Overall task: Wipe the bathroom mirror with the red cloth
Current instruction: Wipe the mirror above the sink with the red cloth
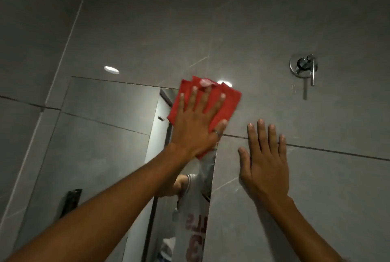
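The cloth (211, 101), red and folded, lies flat against the top right corner of the mirror (101, 135), overlapping its upper and right edges onto the grey tile wall (232, 19). The left hand (198, 122) presses it there with palm flat and fingers spread, not gripping; a ring shows on the thumb. The mirror reflects grey tiles, a pale doorway and part of a grey shirt with red lettering. Just right of the mirror's edge, the right hand (263, 162) rests open and empty, flat on the wall. Higher up to the right, a chrome tap lever (305, 67) sticks out of the tiles.
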Available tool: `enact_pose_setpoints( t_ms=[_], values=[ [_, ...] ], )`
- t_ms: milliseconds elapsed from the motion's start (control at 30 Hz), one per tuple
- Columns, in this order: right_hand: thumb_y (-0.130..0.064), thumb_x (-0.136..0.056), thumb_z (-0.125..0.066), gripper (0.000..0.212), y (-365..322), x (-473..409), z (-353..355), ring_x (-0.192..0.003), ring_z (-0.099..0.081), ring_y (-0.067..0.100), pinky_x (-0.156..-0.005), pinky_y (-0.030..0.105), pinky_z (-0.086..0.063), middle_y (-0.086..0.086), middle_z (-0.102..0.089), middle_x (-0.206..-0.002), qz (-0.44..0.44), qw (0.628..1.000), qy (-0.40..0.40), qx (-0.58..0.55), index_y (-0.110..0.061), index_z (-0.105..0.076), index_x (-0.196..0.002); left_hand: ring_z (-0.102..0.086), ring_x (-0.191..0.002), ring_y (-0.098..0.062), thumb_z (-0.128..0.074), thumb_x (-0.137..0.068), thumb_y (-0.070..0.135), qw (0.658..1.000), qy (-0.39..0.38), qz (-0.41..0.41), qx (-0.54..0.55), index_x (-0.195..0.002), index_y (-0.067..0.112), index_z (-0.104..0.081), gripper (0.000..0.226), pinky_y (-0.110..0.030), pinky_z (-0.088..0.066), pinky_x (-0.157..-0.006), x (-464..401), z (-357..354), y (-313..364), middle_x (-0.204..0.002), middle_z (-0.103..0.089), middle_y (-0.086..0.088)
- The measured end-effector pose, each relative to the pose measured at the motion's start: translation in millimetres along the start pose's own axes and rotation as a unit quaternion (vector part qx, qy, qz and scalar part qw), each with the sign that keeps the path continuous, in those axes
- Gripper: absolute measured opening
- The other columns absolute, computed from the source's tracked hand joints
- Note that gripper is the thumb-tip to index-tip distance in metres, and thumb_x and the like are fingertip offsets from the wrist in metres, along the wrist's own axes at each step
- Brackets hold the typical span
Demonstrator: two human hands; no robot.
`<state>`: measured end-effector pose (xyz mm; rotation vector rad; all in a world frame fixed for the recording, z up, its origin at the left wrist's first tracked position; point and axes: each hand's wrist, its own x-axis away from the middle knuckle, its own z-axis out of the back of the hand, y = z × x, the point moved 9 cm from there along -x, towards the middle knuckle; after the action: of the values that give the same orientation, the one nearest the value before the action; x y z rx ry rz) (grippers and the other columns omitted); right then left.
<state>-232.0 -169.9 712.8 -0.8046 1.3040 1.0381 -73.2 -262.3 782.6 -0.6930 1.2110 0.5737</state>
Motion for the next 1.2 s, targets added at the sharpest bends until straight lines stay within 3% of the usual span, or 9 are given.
enact_pose_setpoints(
  t_ms=[67, 133, 333, 433, 567, 700, 833, 1000, 1200],
  values=[
    [-0.054, -0.108, -0.014, 0.069, -0.5, 0.6, -0.6, -0.167, 0.004, 0.022, -0.135, 0.051, -0.006, 0.001, 0.000, -0.179, 0.002, 1.000, -0.006, -0.007, -0.024, -0.008, -0.170, 0.009, -0.161, -0.033, -0.030, -0.103, 0.066, 0.994, -0.003, -0.110, 0.005, -0.166, 0.031, -0.005, 0.076, -0.065, -0.005, -0.126, 42.1, -10.0, 23.5, -0.175, 0.006, -0.007],
    [-0.054, -0.108, -0.013, 0.070, 0.8, 1.2, -1.4, -0.167, 0.005, 0.022, -0.135, 0.051, -0.005, 0.002, 0.001, -0.179, 0.003, 1.000, -0.012, -0.011, -0.024, -0.007, -0.170, 0.002, -0.162, -0.030, -0.032, -0.103, 0.064, 0.991, -0.004, -0.136, 0.009, -0.165, 0.031, -0.012, 0.073, -0.063, -0.007, -0.127, 93.8, -18.7, 17.1, -0.175, -0.001, -0.004],
    [-0.054, -0.108, -0.012, 0.070, -0.2, 2.0, -1.5, -0.166, 0.007, 0.023, -0.135, 0.050, -0.002, 0.003, 0.003, -0.179, 0.001, 1.000, -0.014, -0.005, -0.023, -0.006, -0.170, 0.005, -0.161, -0.031, -0.015, -0.101, 0.068, 0.992, 0.007, 0.128, 0.009, -0.165, 0.033, 0.001, 0.075, -0.059, -0.002, -0.129, 77.8, -1.7, -100.6, -0.175, 0.006, -0.005],
    [-0.051, -0.108, -0.019, 0.069, -1.3, 3.8, -1.5, -0.167, 0.004, 0.023, -0.135, 0.050, -0.002, 0.002, 0.001, -0.179, -0.006, 1.000, -0.009, -0.005, -0.023, -0.007, -0.170, 0.003, -0.161, -0.036, -0.017, -0.100, 0.068, 0.981, 0.037, 0.187, 0.024, -0.165, 0.033, -0.001, 0.075, -0.061, -0.002, -0.128, 17.0, 11.9, -91.2, -0.175, 0.006, -0.007],
    [-0.048, -0.108, -0.023, 0.068, -0.1, 2.5, 0.1, -0.167, 0.003, 0.023, -0.135, 0.048, 0.000, 0.001, -0.001, -0.179, -0.012, 1.000, -0.004, -0.003, -0.024, -0.009, -0.170, 0.005, -0.161, -0.036, -0.021, -0.104, 0.066, 0.995, 0.057, 0.084, 0.013, -0.165, 0.033, 0.000, 0.073, -0.063, -0.006, -0.127, 0.8, 3.1, -27.2, -0.175, 0.004, -0.007],
    [-0.046, -0.108, -0.022, 0.067, -2.1, 11.0, 3.1, -0.167, 0.001, 0.025, -0.135, 0.048, -0.001, 0.004, -0.003, -0.179, -0.015, 1.000, -0.010, -0.002, -0.021, -0.012, -0.170, 0.002, -0.162, -0.033, -0.031, -0.104, 0.065, 0.999, 0.021, -0.008, 0.038, -0.166, 0.032, -0.010, 0.073, -0.066, -0.009, -0.126, 121.7, -27.8, 9.8, -0.175, 0.000, -0.006],
    [-0.047, -0.108, -0.020, 0.069, -5.1, 21.7, 2.6, -0.166, 0.000, 0.028, -0.135, 0.050, -0.001, 0.008, -0.002, -0.179, -0.012, 1.000, -0.022, 0.003, -0.018, -0.012, -0.170, 0.000, -0.162, -0.030, -0.029, -0.101, 0.068, 0.999, -0.020, 0.019, 0.019, -0.164, 0.034, -0.018, 0.073, -0.065, -0.015, -0.124, 225.7, -33.6, -29.3, -0.175, -0.003, -0.003],
    [-0.045, -0.109, -0.019, 0.068, -9.3, 26.1, -1.2, -0.166, 0.001, 0.028, -0.134, 0.053, -0.001, 0.009, -0.001, -0.179, -0.028, 1.000, -0.012, 0.002, -0.016, -0.008, -0.170, 0.003, -0.161, -0.036, -0.021, -0.099, 0.070, 0.985, -0.011, 0.172, 0.023, -0.166, 0.030, -0.006, 0.080, -0.065, -0.005, -0.127, 121.1, -4.0, -93.8, -0.175, 0.002, -0.009],
    [-0.045, -0.110, -0.020, 0.069, -21.7, 46.9, -10.7, -0.166, 0.004, 0.027, -0.134, 0.054, 0.000, 0.007, 0.003, -0.179, -0.022, 1.000, -0.003, 0.001, -0.016, -0.005, -0.170, 0.002, -0.160, -0.041, -0.018, -0.098, 0.075, 0.986, 0.021, 0.167, 0.019, -0.165, 0.032, -0.006, 0.081, -0.066, -0.003, -0.126, 31.8, 3.1, -55.4, -0.175, 0.000, -0.010]
  ],
)
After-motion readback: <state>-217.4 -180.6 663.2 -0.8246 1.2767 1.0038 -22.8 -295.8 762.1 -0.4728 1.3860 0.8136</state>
